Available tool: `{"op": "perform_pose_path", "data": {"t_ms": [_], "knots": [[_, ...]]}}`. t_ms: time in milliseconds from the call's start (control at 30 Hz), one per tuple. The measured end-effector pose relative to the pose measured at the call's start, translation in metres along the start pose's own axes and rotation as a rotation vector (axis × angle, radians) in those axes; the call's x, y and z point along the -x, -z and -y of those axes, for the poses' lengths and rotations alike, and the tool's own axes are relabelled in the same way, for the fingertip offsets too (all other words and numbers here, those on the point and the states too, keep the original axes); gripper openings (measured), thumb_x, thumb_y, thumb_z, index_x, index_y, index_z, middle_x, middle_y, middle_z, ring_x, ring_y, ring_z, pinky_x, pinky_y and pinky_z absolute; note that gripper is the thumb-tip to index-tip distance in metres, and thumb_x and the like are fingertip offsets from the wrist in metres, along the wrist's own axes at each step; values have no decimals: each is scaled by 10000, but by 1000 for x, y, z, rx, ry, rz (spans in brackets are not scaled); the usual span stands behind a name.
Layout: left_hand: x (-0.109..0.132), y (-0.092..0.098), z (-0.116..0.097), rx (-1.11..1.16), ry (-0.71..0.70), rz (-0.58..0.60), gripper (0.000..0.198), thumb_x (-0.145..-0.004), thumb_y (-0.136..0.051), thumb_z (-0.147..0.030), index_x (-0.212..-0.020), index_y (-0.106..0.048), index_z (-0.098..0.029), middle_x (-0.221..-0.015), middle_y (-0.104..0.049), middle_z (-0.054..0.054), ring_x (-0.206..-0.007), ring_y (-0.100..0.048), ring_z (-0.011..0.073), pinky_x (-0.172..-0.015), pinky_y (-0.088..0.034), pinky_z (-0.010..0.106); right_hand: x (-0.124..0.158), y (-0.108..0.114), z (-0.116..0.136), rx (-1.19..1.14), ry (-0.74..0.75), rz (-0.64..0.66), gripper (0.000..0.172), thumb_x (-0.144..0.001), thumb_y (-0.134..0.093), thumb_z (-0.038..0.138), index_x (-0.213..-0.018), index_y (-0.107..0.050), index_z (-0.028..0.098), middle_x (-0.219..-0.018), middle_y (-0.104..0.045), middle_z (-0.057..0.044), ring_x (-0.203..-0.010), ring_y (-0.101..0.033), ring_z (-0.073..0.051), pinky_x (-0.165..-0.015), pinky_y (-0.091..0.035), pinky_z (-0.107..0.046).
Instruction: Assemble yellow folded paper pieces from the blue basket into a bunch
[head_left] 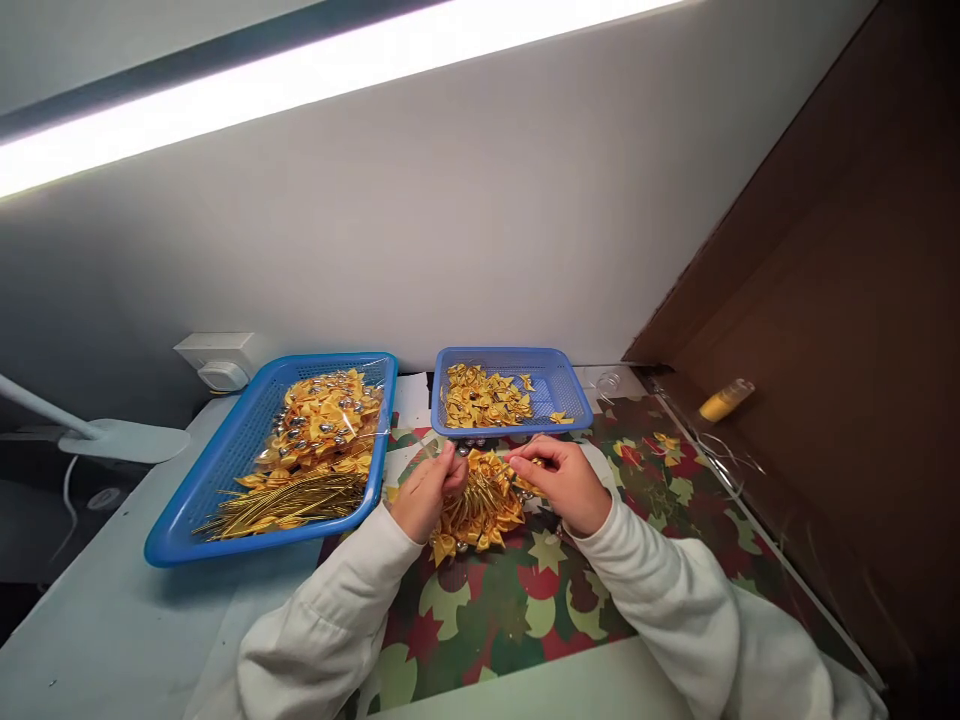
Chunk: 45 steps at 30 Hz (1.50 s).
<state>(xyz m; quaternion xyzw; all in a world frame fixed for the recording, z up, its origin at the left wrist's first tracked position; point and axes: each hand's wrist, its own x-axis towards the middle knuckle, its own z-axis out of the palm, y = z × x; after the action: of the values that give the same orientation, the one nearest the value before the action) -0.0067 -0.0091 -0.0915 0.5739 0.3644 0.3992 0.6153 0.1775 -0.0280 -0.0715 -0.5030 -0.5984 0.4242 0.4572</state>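
Note:
My left hand (430, 490) is closed, thumb pressed against the curled fingers; what it pinches is too small to make out. My right hand (564, 480) is also closed in a pinch, its fingertips towards the left hand, and I cannot make out what is in it. Below and between the two hands lies a pile of yellow ribbon bows (489, 510) with gold tie stems and some silvery beads. A few dark beads (471, 443) lie just behind the pile, partly hidden by the hands.
At left, a large blue basket (169, 545) holds bagged bows and gold stems. A smaller blue basket (562, 377) with loose bows stands behind my hands. A yellow bottle (726, 400) is at the right; a white lamp base (124, 440) stands far left. A camouflage-patterned mat (487, 620) covers the table.

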Motion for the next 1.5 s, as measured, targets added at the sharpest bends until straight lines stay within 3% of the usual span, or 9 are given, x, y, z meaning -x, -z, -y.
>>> {"op": "perform_pose_path", "data": {"t_ms": [167,333,433,633,867,967,1100,1233,1500], "knots": [[6,-7,-6,-100,-161,-2,424,-887,-289,-494,-648,-455,-186,-661,-418,12,-703,-447,162,-718,-374,298,-1,2,7,39,40,11,211,-736,-639,347,-758,-703,147,-726,-592,-44,-664,-519,-103,-576,-392,-197],[6,-10,-9,-332,-312,185,454,-916,-250,-422,-661,-526,-166,-898,-542,89,-931,-485,198,-859,-349,308,-7,4,29,80,113,32,190,-750,-629,320,-737,-698,143,-744,-615,-53,-682,-528,-107,-588,-390,-203],[5,-13,-8,-339,-369,197,437,-919,-242,-423,-690,-514,-170,-802,-550,71,-847,-496,187,-835,-352,316,-10,2,39,97,120,57,184,-745,-621,308,-717,-694,142,-755,-625,-52,-679,-528,-104,-572,-378,-201],[9,-20,-5,-254,-253,55,458,-893,-224,-517,-598,-360,-194,-595,-367,-11,-595,-354,134,-607,-314,276,-12,1,27,-82,-104,148,266,-687,-672,392,-720,-671,128,-791,-636,-45,-713,-551,-113,-657,-421,-226],[11,-25,-2,-208,-61,32,449,-865,-272,-557,-622,-386,-196,-541,-285,-44,-504,-273,110,-490,-228,251,-5,13,-3,-539,-469,83,424,-544,-784,387,-827,-614,121,-677,-545,14,-486,-388,-15,-437,-280,-139],[11,-25,1,-195,-82,-5,429,-877,-286,-523,-680,-459,-184,-554,-308,-39,-505,-285,111,-487,-233,247,3,19,-7,-714,-496,-12,398,-596,-748,354,-890,-581,145,-681,-542,18,-482,-409,-21,-445,-313,-140],[11,-26,0,-213,-143,9,440,-887,-288,-498,-755,-543,-164,-672,-443,5,-543,-348,111,-513,-280,247,13,21,-7,-872,-543,-117,435,-590,-686,237,-990,-522,184,-913,-617,-33,-620,-570,-93,-572,-461,-219],[12,-27,-1,-208,-176,43,445,-887,-297,-498,-750,-555,-162,-749,-519,41,-608,-417,128,-558,-328,252,19,14,-6,-891,-500,-162,545,-526,-729,170,-1002,-465,202,-1037,-608,-41,-641,-600,-101,-581,-477,-210],[13,-29,-1,-212,-191,94,413,-907,-296,-440,-740,-556,-166,-751,-530,41,-686,-467,146,-634,-359,255,21,-12,-3,-874,-495,-263,684,-426,-833,234,-984,-439,201,-1015,-615,-53,-653,-601,-112,-524,-465,-179]]}}
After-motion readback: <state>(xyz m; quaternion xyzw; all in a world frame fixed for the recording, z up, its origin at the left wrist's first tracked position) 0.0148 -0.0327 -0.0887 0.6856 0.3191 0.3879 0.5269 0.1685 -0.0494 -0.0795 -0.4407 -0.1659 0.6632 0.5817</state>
